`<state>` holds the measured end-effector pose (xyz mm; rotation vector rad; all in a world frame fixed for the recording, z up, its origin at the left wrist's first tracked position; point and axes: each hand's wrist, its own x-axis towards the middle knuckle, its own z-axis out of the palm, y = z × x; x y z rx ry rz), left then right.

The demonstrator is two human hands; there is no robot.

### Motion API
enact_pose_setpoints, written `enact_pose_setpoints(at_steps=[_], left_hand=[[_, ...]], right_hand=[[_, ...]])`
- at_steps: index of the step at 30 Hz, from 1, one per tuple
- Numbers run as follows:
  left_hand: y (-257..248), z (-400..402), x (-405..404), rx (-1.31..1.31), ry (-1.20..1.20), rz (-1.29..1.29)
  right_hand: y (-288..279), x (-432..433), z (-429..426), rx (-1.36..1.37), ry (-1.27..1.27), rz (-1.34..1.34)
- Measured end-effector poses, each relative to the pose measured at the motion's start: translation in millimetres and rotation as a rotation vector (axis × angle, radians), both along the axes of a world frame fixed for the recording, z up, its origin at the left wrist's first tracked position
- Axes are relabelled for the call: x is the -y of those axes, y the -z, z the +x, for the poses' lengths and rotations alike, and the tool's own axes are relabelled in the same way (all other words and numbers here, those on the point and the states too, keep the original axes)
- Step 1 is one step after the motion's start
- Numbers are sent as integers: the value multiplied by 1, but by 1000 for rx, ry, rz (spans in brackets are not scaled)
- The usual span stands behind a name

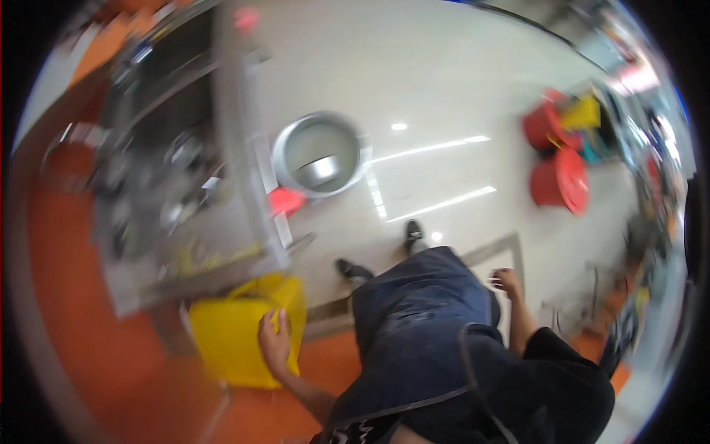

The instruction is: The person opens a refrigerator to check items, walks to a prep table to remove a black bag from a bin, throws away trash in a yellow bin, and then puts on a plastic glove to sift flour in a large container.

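My left hand (274,338) holds nothing, its thumb apart from the fingers. In the picture it overlaps a yellow container or bag (233,338) at the end of a metal sink counter; whether it touches is not clear. Held out beside my dark blue apron (421,311), my right hand (506,281) appears bare, with its fingers loosely bent and slightly blurred. On the floor ahead stands a large round metal pot (285,139) with greyish liquid and a smaller metal vessel (320,169) inside.
Blurred metal utensils (177,211) crowd the counter (241,139) on the left. A red object (285,201) sits between counter and pot. Two red buckets (549,180) and a yellow item (581,114) stand at right. Pale tile floor (444,83) reflects light; orange flooring (327,361) begins near my feet.
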<state>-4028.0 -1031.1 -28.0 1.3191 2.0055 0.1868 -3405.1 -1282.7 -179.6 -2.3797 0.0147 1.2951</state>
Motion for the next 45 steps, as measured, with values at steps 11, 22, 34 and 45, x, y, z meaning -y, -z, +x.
enact_pose_setpoints(at_steps=[11, 22, 34, 45], left_hand=[[16, 284, -61, 181, 699, 220], [-36, 720, 52, 724, 1426, 744], [57, 902, 25, 773, 1092, -103], [14, 1260, 91, 451, 2263, 159]], right_hand=[[-41, 73, 41, 122, 135, 250], [-117, -133, 159, -855, 535, 1493], [-218, 40, 471, 543, 528, 1391], [110, 332, 180, -127, 1302, -119]])
